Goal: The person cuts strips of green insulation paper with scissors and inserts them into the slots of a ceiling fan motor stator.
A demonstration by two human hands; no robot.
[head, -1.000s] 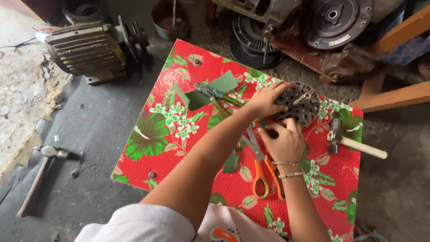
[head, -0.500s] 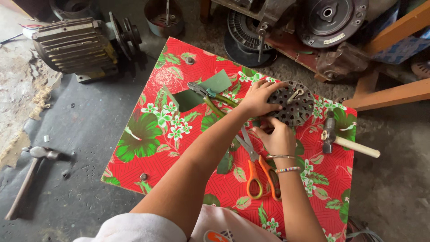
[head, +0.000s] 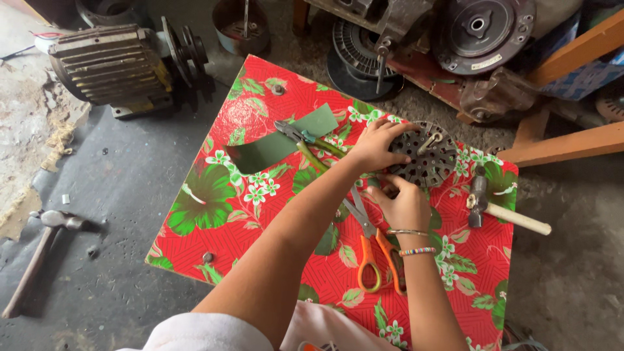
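- Moved since a moment ago: left hand (head: 376, 146) now further up on the round metal disc (head: 426, 153), right hand (head: 408, 205) tucked closer under the disc's near edge; table shown a bit lower and bigger because the head camera shifted.
- Same as before: orange scissors (head: 372, 244), green pliers (head: 305, 143), small hammer (head: 500, 211) all in their old spots.
- Round metal disc with many holes, flat on the red flowery table (head: 260, 104), near the far right side.
- Left hand on the disc's left edge, fingers spread and curled over the rim, touching it.
- Right hand just below the disc, fingers bent toward its lower left edge; cannot tell if pinching something small there.
- Disc up and to the right of both hands; left hand nearer its top face, right hand nearer its bottom rim.
- No long side on the disc, round all over.
- Scissors just beside the right wrist, pointing up toward the disc.
- Green card strip (head: 279, 146) left of the pliers.
- Big hammer (head: 39, 257) on the floor, well apart.
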